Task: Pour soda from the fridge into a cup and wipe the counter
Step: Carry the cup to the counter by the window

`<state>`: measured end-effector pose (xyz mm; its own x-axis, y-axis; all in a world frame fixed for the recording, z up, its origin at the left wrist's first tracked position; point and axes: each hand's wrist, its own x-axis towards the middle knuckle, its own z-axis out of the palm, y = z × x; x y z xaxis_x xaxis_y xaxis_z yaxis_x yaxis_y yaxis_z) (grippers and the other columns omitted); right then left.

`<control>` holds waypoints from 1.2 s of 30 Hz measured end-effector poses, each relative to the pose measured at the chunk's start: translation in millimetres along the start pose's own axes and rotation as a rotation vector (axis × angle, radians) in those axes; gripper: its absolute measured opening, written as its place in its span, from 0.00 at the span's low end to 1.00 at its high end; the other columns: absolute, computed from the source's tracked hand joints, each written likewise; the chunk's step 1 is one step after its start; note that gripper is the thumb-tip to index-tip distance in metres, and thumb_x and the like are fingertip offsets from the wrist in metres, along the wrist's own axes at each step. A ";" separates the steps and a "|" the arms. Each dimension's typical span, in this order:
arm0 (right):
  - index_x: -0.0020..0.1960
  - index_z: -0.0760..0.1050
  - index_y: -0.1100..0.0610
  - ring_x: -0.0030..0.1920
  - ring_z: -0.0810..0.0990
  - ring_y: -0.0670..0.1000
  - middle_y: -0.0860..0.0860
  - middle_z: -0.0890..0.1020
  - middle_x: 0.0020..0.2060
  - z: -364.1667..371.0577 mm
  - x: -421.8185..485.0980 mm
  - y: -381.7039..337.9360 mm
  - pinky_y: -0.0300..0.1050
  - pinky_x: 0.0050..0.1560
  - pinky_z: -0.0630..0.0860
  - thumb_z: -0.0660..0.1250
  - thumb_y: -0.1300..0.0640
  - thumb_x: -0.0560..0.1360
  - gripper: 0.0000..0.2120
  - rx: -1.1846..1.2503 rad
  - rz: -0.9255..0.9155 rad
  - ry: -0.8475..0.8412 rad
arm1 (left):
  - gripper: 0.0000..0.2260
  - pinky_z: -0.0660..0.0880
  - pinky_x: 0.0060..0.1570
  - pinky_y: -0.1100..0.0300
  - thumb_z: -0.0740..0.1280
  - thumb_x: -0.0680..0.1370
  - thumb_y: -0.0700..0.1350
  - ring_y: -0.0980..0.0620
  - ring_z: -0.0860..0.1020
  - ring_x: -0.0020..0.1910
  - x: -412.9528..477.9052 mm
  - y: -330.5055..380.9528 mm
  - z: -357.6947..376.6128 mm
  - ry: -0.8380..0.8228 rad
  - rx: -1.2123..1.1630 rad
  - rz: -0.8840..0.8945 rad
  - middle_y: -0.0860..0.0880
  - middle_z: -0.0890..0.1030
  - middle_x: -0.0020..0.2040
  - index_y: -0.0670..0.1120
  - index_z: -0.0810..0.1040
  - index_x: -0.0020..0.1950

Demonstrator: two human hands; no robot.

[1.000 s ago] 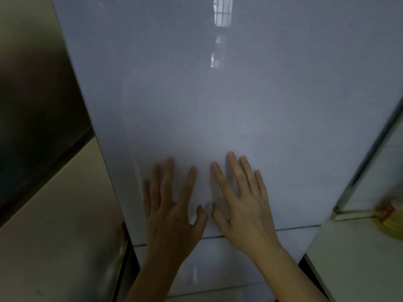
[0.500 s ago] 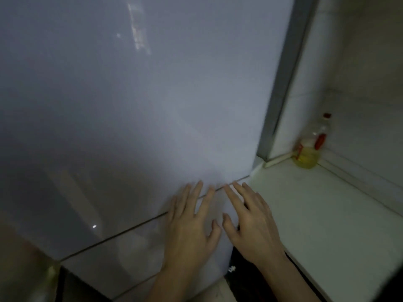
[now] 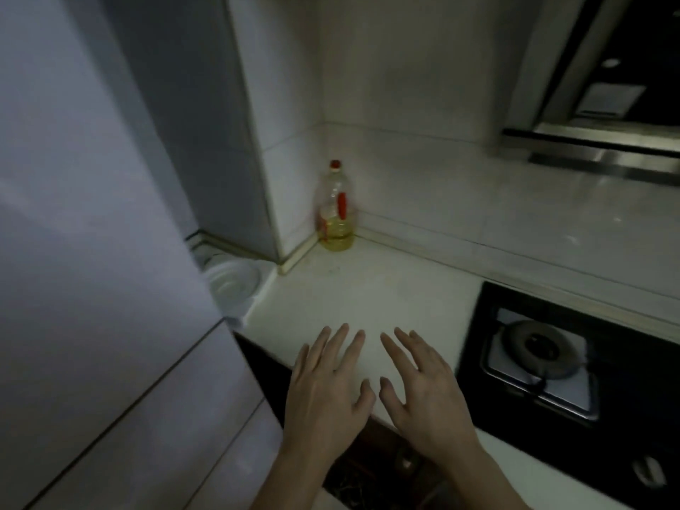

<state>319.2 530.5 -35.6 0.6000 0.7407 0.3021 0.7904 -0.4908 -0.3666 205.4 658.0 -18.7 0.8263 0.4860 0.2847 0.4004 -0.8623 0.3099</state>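
My left hand and right hand are side by side over the front edge of the white counter, fingers spread flat, holding nothing. The fridge stands shut just left of the counter. An oil bottle stands upright in the far corner, with the gas stove to my right.

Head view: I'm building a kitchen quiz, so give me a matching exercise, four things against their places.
1 fridge
2 bottle
3 burner
4 hood

A upper right of the view
B far left
C standing in the back corner of the counter
D set in the black hob

Pairs: 1-B, 2-C, 3-D, 4-A
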 end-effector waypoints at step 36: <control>0.75 0.66 0.50 0.69 0.71 0.53 0.51 0.71 0.71 -111.1 -354.0 -16.4 0.52 0.66 0.72 0.56 0.42 0.77 0.28 -0.442 1.590 0.572 | 0.25 0.66 0.72 0.48 0.66 0.77 0.50 0.51 0.66 0.74 -100.7 300.5 92.9 -0.653 -0.544 1.385 0.52 0.70 0.74 0.52 0.69 0.74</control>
<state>107.5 225.4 -38.8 0.6449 -0.7379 0.1992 -0.6472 -0.6659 -0.3711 279.2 336.8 -38.6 0.4901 -0.8395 0.2346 -0.8150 -0.3459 0.4648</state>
